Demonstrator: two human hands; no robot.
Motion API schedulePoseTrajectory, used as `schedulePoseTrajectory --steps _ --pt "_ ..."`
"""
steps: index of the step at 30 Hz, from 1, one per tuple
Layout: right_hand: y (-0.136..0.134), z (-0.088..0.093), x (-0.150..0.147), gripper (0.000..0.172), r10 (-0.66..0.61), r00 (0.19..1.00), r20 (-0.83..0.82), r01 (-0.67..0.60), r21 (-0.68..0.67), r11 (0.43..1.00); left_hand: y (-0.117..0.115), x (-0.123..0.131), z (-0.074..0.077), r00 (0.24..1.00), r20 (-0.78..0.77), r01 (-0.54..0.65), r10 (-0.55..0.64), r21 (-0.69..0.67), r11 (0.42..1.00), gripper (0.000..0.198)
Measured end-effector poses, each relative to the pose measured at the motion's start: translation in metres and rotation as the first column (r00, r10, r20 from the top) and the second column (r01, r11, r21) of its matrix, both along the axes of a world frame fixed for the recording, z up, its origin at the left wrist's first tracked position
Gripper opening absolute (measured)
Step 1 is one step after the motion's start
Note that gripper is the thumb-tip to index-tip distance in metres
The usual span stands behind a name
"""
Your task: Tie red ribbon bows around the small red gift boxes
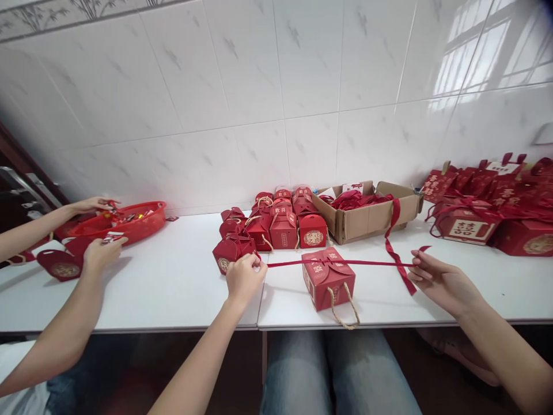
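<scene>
A dark red ribbon (375,263) is stretched nearly level across the top of a red gift box (328,282). My left hand (245,278) pinches one end, left of the box and close in front of another red box (227,253). On the right, my right hand (440,282) has the other end between thumb and fingers, with a short tail sticking up. The gift box sits closed on the white table, its overlapping flaps under the ribbon. A twisted rope handle (345,314) hangs from its near side, over the table's front edge.
Several red boxes (283,225) are grouped behind. A cardboard box (358,222) holds red ribbons, one strip (394,248) trailing out. More ribboned boxes (469,222) stand at right. At left, a co-worker's hands (101,251) hold wrapped pieces by a red basin (147,225).
</scene>
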State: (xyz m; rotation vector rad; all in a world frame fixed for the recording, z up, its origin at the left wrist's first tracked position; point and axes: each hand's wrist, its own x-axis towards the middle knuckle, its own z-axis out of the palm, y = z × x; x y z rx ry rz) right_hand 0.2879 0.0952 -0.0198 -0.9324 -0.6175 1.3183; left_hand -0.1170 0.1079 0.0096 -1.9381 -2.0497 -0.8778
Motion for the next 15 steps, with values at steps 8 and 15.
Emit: schedulePoseTrajectory --steps 8,15 --pt "-0.007 0.005 0.002 0.011 0.013 0.997 0.071 -0.012 -0.013 1.000 0.001 -0.001 -0.002 0.995 -0.053 -0.084 0.084 0.008 0.996 0.017" --pt "0.000 -0.009 0.002 0.034 -0.144 0.866 0.478 0.148 0.030 0.988 0.000 0.002 0.000 0.996 -0.054 -0.070 0.074 0.069 0.995 0.007"
